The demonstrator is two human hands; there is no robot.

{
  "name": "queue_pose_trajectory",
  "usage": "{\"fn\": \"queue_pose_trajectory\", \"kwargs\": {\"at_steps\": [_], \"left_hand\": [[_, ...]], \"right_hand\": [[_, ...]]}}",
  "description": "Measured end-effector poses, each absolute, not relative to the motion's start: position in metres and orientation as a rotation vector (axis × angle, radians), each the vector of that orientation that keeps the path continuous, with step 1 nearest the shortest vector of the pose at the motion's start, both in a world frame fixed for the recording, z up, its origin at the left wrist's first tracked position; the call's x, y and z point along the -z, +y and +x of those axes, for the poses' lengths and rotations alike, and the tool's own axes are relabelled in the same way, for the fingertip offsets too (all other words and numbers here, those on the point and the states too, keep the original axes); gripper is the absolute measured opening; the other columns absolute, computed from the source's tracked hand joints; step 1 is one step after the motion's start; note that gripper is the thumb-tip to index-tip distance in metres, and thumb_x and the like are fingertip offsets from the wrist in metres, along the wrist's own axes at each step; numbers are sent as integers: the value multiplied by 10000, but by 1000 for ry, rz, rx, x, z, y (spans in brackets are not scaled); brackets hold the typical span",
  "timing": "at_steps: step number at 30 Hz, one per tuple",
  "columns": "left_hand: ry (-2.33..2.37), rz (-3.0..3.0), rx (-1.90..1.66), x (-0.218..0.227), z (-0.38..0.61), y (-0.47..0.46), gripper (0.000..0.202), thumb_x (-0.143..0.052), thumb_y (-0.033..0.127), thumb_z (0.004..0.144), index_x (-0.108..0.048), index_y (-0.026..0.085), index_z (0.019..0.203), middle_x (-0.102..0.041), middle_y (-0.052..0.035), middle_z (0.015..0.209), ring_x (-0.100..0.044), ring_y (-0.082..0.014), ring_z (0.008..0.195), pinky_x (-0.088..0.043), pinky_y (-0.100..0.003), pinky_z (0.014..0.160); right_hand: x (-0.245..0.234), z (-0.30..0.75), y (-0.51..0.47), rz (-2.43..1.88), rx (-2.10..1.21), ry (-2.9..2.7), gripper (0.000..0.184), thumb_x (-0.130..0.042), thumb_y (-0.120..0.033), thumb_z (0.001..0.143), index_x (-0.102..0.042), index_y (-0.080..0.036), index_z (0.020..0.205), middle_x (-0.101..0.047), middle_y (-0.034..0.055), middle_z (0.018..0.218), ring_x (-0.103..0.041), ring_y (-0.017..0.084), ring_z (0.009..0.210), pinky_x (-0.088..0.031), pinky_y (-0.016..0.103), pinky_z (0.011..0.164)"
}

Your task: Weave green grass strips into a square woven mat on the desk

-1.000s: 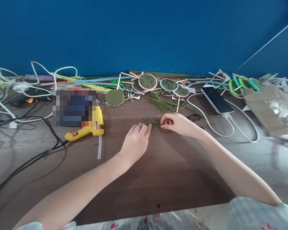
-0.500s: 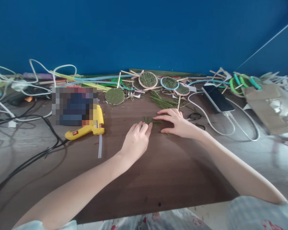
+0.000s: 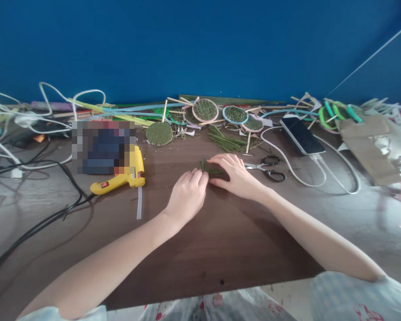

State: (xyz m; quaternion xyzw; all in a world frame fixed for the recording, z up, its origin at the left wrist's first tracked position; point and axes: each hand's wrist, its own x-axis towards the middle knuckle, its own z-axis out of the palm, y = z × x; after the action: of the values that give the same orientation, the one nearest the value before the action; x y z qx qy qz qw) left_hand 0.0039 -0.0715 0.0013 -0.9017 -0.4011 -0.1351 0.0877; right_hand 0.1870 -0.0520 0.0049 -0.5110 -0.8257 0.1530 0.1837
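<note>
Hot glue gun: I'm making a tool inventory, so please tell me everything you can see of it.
The hot glue gun has a yellow, plastic-looking body with a red-orange switch on the handle. A whitish, translucent glue stick protrudes from its rear toward the person, and a black cord leaves the handle's end. It lies on its side on the brown table, handle pointing left. Neither of the hands touches it. The pixelated patch obscures its front end.
</note>
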Motion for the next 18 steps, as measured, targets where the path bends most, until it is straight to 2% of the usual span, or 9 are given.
{"fn": "queue_pose_trajectory", "kwargs": {"at_steps": [3, 7, 11, 18], "left_hand": [[-1246, -2701, 465, -1, 1, -68, 273, -412, 26, 795, -576, 92, 1003, -642, -111, 951, -624, -205, 852, -515, -328, 783], [-1360, -2669, 562, 1, -2, -63, 262, -421, 57, 836, -563, 116, 1047, -649, -79, 963, -633, -181, 766, -519, -290, 667], [-1368, -2670, 656, 4, -2, -61, 231, -507, 170, 844, -575, 107, 1056, -625, -97, 1058, -628, -197, 825, -515, -307, 728], [-1351, -2688, 693, 8, -3, -58, 232, -566, 194, 815, -611, 113, 1028, -652, -85, 997, -616, -216, 855, -497, -340, 778]], "right_hand": [[-6, 190, -50, -1393, -443, -2314, 330, -520, -325, 817, -508, -244, 1136, -532, 56, 1219, -430, 242, 1136, -349, 435, 935], [-3, 187, -50, -1368, -405, -2305, 299, -574, -318, 779, -552, -231, 1065, -559, 53, 1191, -455, 242, 1111, -359, 418, 906], [0, 182, -51, -1374, -385, -2278, 314, -606, -311, 747, -560, -234, 1048, -576, 51, 1173, -469, 246, 1099, -370, 413, 875], [1, 177, -52, -1350, -344, -2276, 291, -612, -333, 743, -563, -230, 1011, -595, 50, 1164, -476, 245, 1119, -364, 413, 879]]}}
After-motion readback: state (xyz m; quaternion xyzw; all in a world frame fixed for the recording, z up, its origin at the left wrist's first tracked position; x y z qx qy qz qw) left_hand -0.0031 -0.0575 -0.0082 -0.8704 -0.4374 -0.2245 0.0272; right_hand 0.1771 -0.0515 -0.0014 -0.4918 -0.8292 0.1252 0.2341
